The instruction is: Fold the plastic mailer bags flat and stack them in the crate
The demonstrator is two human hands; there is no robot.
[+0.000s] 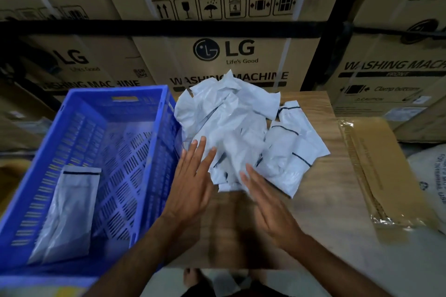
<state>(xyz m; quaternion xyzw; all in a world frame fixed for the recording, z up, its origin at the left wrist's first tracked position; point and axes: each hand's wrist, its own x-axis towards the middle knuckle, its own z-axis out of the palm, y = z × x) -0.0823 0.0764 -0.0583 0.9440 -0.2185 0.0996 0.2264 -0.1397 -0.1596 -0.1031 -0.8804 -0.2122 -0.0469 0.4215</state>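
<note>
Mailer bags: loose crumpled pile (241,132) of grey-white plastic on the wooden surface (321,224), just right of the blue crate (154,152). Landmark = crate.

Near side first:
- Left hand (190,188) just right of the crate's right wall, fingers straight and spread, fingertips (201,141) at the near-left edge of the pile. Gripping nothing.
- Right hand (268,205) further right of the crate, fingers straight, tips at the pile's near edge. Also gripping nothing. Motion blur, so can't tell if either hand actually touches plastic.
- Inside the crate, near-left corner: one folded mailer bag (70,212) lying flat on the slotted floor, dark strip at its far end.
- Some bags on the pile's right side lie flatter, dark seal lines visible.
- Well right of the crate, past the pile: flattened cardboard piece (376,171) with clear tape, at the surface's right edge.

Far side, behind crate and pile: stacked LG washing machine cartons (226,55) on dark racking.
</note>
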